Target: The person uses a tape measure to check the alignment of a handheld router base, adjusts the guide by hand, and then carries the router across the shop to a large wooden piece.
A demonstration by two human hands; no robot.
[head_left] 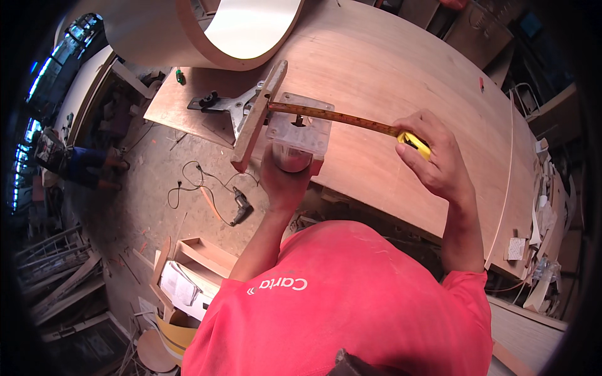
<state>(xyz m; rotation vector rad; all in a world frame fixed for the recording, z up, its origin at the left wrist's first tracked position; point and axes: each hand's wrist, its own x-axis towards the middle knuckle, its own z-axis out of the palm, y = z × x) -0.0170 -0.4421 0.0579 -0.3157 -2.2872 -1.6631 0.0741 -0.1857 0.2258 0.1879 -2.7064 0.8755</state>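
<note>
While the right grip is closed around a yellow-cased tape measure, its long orange-yellow metal blade runs left and slightly far, right over the clear plastic square base of a handheld power tool. The left grip is wrapped around that tool's body from the near side, though I can't see all its fingers. The blade's end reaches a narrow rough wooden bar just left of the base; can't tell if it's hooked on or just butting up. The bar's long axis goes near-left to far-right, so the blade crosses it roughly square. Left grip's definitely the closer one to the bar.

Left of the bar there's a silver metal bracket, plus a big pale curved panel farther off, all above or on the broad plywood desk. Nothing visible blocks the blade's line. A dark corded drill lies on the floor, near-left.
</note>
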